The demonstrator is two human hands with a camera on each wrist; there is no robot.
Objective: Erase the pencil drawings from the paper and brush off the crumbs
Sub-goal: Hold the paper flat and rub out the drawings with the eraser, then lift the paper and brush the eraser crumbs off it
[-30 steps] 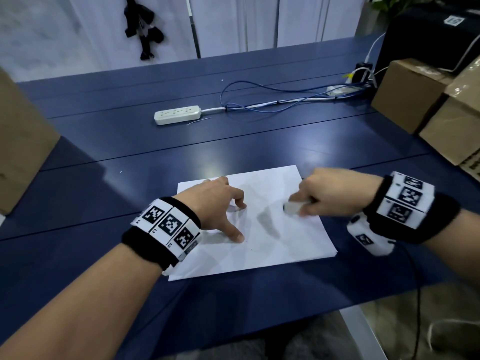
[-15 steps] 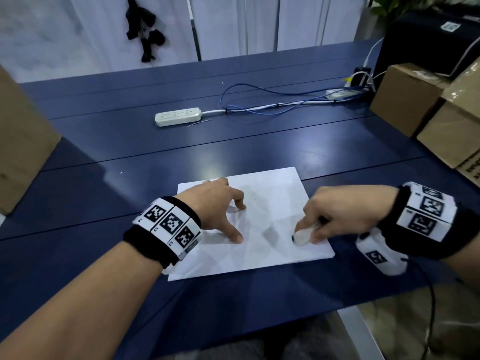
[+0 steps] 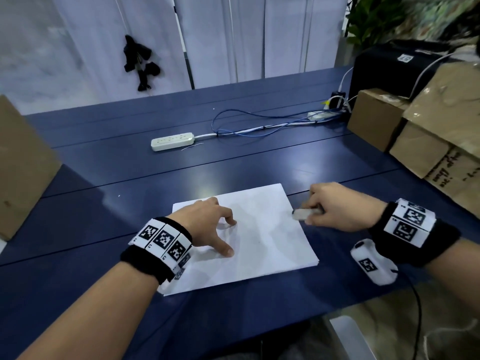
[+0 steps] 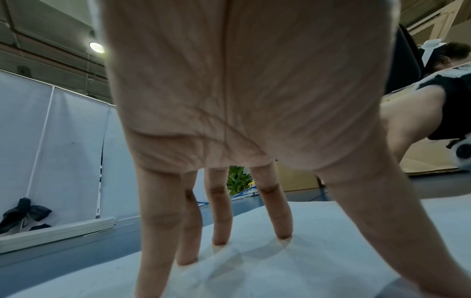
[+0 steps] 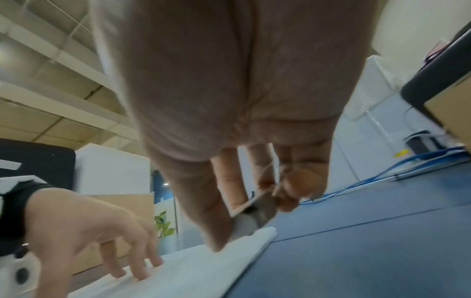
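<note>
A white sheet of paper (image 3: 262, 245) lies on the dark blue table (image 3: 233, 165); any pencil marks on it are too faint to make out. My left hand (image 3: 210, 224) presses the sheet's left part with spread fingertips (image 4: 282, 236), holding nothing. At the sheet's right edge my right hand (image 3: 330, 206) grips a white eraser (image 3: 301, 214). In the right wrist view the eraser (image 5: 244, 223) touches the paper's far corner (image 5: 265, 231), pinched between thumb and fingers.
A white power strip (image 3: 172, 142) with blue and white cables (image 3: 259, 126) lies further back. Cardboard boxes (image 3: 426, 141) and a black case (image 3: 394, 71) stand at the right, another box (image 3: 23, 167) at the left. The table's front edge is close below my arms.
My right hand has carried the eraser from the paper's lower right up and back to the upper right edge. The left hand has stayed pressed on the sheet.
</note>
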